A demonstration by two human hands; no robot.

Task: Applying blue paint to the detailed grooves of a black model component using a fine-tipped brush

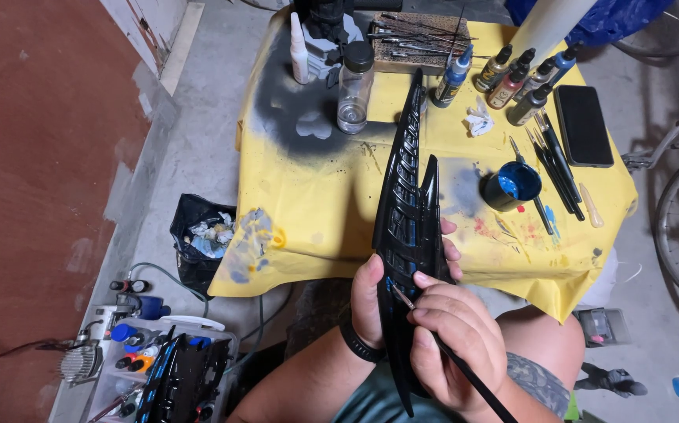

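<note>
While the left hand [371, 301] wraps around the lower half of a long black pointed panel [407, 196], holding it upright over the lap, the right hand [453, 337] pinches a thin paintbrush [465, 374], tip touching the panel just beside the left thumb. Panel's tip rises over the yellow-covered surface [316, 204]. Beyond it: blue paint cup [513, 185], spare brushes [555, 164], small paint bottles [516, 78], black phone [583, 125], clear jar [354, 88].
</note>
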